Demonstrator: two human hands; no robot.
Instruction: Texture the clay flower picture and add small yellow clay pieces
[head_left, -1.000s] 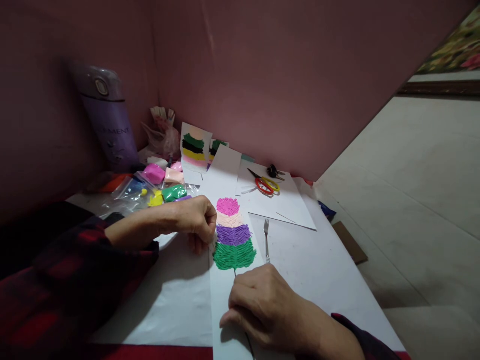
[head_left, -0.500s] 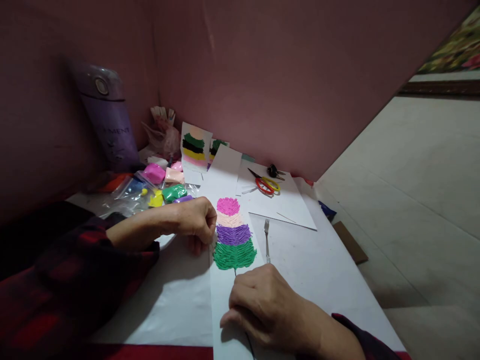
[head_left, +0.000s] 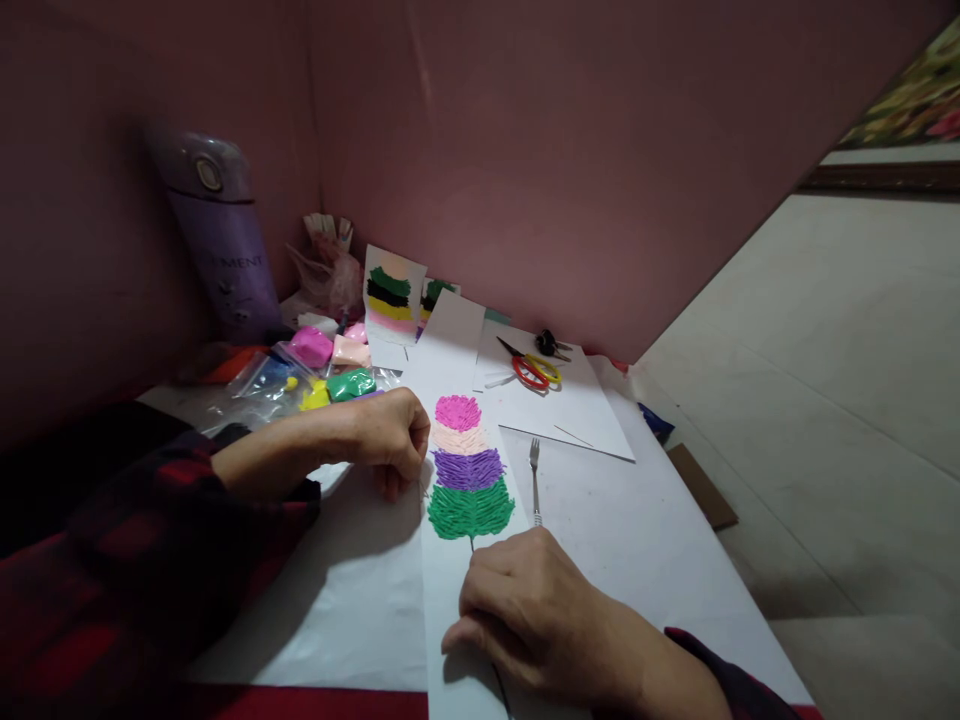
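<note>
Purple bottle (head_left: pixel 221 235): located at 10 o'clock, lettering on its side. Plastic bag (head_left: pixel 337 280) with white sticks (head_left: pixel 326 228): between 3 and 4 o'clock from the bottle. Scissors (head_left: pixel 525 358), one handle red, one yellow: 3 o'clock, just beside view centre. Keys (head_left: pixel 547 343) with black fob: just beyond the scissors. Framed picture (head_left: pixel 911 110), partly visible: 2 o'clock. Brown board (head_left: pixel 701 486): 4 o'clock. Blue packet (head_left: pixel 655 423): 11 o'clock from the board. Pink wall (head_left: pixel 495 150): 12 o'clock.

Fork (head_left: pixel 535 486) partly behind right hand (head_left: pixel 529 608), painting (head_left: pixel 916 100) cut off
</note>
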